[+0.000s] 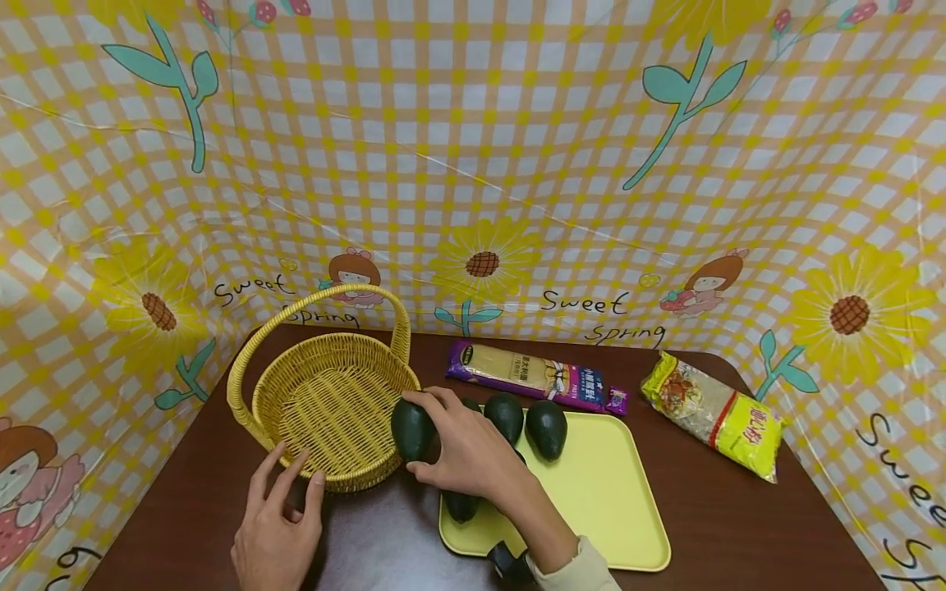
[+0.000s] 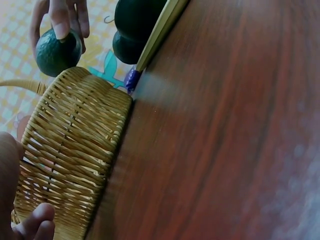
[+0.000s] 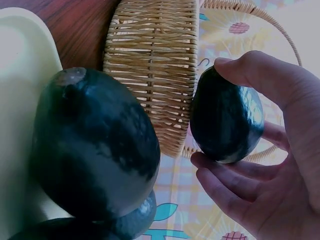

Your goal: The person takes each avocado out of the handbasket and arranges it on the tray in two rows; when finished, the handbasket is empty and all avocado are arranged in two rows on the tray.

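Observation:
My right hand [image 1: 476, 451] pinches a dark green avocado [image 1: 412, 430] between thumb and fingers, just beside the right rim of the yellow wicker basket [image 1: 340, 410]. In the right wrist view the held avocado [image 3: 226, 117] appears upright, with the basket wall [image 3: 150, 60] behind it. My left hand [image 1: 277, 525] rests its fingertips at the basket's near-left rim, its fingers spread. The left wrist view shows only part of that hand [image 2: 10, 185] beside the woven side. More avocados [image 1: 547, 430] lie on the yellow tray [image 1: 599, 501], some partly hidden by my right arm.
Behind the tray lies a purple pasta packet [image 1: 528, 376]. A yellow-and-clear noodle bag [image 1: 713, 414] is at the right. The basket's tall arched handle [image 1: 296, 304] rises over it. Checked cloth [image 1: 473, 164] hangs behind the brown table [image 1: 369, 542].

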`<state>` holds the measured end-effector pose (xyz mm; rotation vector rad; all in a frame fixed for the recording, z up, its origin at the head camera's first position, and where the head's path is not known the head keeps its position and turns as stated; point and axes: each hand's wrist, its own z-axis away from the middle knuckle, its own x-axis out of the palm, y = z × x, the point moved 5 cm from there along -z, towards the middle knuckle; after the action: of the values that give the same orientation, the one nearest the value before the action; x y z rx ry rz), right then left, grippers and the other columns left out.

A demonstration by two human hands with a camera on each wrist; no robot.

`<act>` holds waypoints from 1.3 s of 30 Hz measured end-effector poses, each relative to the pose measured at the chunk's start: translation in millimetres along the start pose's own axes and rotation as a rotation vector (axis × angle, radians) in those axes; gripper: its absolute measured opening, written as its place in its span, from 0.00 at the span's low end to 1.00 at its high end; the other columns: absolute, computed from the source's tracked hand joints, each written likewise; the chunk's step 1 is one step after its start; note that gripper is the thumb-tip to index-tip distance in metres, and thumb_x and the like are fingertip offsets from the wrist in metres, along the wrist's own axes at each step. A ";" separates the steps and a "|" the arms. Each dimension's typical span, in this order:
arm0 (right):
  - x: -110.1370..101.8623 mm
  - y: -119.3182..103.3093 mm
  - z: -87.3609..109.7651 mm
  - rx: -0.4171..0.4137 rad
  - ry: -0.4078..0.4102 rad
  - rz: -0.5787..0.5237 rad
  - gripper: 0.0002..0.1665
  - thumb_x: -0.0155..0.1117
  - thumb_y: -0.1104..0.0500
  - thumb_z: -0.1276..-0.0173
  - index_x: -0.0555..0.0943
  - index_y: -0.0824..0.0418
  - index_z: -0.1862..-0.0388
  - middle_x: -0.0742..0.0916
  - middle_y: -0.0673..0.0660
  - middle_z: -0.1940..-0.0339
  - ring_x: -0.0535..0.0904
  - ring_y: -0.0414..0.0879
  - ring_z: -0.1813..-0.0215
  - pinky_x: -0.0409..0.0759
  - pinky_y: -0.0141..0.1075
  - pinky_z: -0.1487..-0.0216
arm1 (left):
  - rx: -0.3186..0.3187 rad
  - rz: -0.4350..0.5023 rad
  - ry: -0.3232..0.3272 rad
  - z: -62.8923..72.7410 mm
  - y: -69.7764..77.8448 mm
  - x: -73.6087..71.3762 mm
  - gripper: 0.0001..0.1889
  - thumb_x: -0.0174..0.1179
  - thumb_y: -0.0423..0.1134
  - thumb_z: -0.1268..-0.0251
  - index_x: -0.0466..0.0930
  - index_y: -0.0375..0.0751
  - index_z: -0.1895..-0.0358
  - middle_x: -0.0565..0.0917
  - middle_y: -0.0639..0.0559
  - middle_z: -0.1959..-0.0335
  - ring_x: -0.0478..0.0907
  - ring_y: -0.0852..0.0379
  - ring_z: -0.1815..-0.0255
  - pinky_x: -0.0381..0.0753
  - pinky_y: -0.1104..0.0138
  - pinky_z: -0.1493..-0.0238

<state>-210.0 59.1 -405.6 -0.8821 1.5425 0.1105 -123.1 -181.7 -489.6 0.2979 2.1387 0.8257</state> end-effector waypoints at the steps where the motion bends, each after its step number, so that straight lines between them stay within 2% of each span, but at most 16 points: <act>1: 0.1 0.3 1.0 0.002 0.001 -0.001 0.53 0.84 0.43 0.37 0.69 0.48 0.17 0.76 0.61 0.24 0.88 0.54 0.52 0.84 0.43 0.60 | -0.003 -0.002 0.001 0.2 -0.4 -0.2 0.20 0.71 0.50 0.26 0.89 0.52 0.36 0.78 0.52 0.26 0.69 0.69 0.82 0.62 0.66 0.83; 14: -6.7 11.6 17.9 0.028 0.019 -0.003 0.53 0.84 0.43 0.38 0.70 0.47 0.17 0.76 0.61 0.24 0.88 0.58 0.45 0.86 0.51 0.54 | -0.011 0.019 0.006 0.8 -0.9 -1.3 0.16 0.70 0.49 0.24 0.91 0.53 0.38 0.79 0.52 0.26 0.70 0.70 0.82 0.63 0.66 0.83; 19: -10.4 18.0 25.3 0.044 0.028 -0.007 0.54 0.85 0.44 0.39 0.69 0.47 0.17 0.76 0.62 0.23 0.88 0.55 0.47 0.86 0.48 0.57 | 0.003 0.028 0.014 0.1 0.0 -1.7 0.16 0.70 0.47 0.24 0.91 0.51 0.39 0.79 0.52 0.26 0.69 0.70 0.82 0.62 0.67 0.84; 26: -12.3 24.9 33.6 0.025 0.057 0.025 0.55 0.86 0.45 0.40 0.70 0.47 0.17 0.78 0.63 0.25 0.89 0.52 0.52 0.84 0.45 0.60 | -0.012 0.024 -0.002 0.2 1.8 -2.4 0.16 0.69 0.49 0.23 0.91 0.50 0.39 0.78 0.51 0.26 0.69 0.69 0.82 0.63 0.67 0.83; 31: -12.9 27.1 38.7 0.020 0.075 0.029 0.56 0.87 0.45 0.42 0.70 0.47 0.18 0.78 0.62 0.25 0.89 0.52 0.52 0.82 0.45 0.62 | -0.018 0.024 -0.010 0.1 2.2 -2.5 0.16 0.69 0.49 0.23 0.91 0.50 0.39 0.78 0.51 0.26 0.70 0.69 0.81 0.63 0.67 0.83; 35: -13.5 29.7 42.4 0.045 0.072 0.030 0.56 0.87 0.45 0.41 0.70 0.47 0.17 0.78 0.61 0.25 0.89 0.53 0.49 0.83 0.45 0.62 | -0.021 0.022 -0.014 0.2 2.5 -3.0 0.16 0.69 0.49 0.23 0.91 0.50 0.39 0.78 0.51 0.26 0.70 0.68 0.81 0.64 0.66 0.82; 39: -14.4 32.6 46.0 0.071 0.070 0.018 0.55 0.87 0.46 0.41 0.70 0.47 0.17 0.77 0.61 0.24 0.89 0.52 0.52 0.80 0.41 0.65 | -0.022 0.018 -0.015 -0.2 2.8 -3.4 0.16 0.69 0.49 0.23 0.91 0.51 0.39 0.78 0.51 0.26 0.70 0.69 0.81 0.64 0.66 0.82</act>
<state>-192.9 113.7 -415.9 -0.8237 1.6100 0.0382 -121.2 -181.2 -485.6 0.3115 2.1140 0.8547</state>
